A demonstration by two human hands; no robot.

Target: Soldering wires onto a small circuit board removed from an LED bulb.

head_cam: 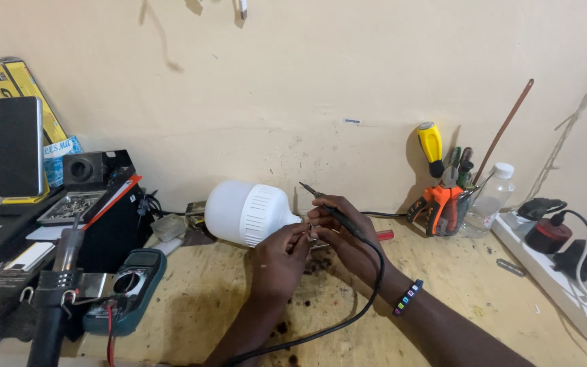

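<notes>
Head view. Large white plastic LED bulb [246,212] lies on its side, mid-bench, far from me. I judge it light, brittle; hold ribbed collar. My left hand [281,257] pinches bulb base; right hand [340,234] grips black corded soldering iron [327,206]. Green multimeter [127,289] left, tool cup [443,207] right; open bench near edge.

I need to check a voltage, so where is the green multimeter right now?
The green multimeter lies at the lower left of the head view on the wooden workbench, beside the soldering-iron stand and left of the left hand.
</notes>
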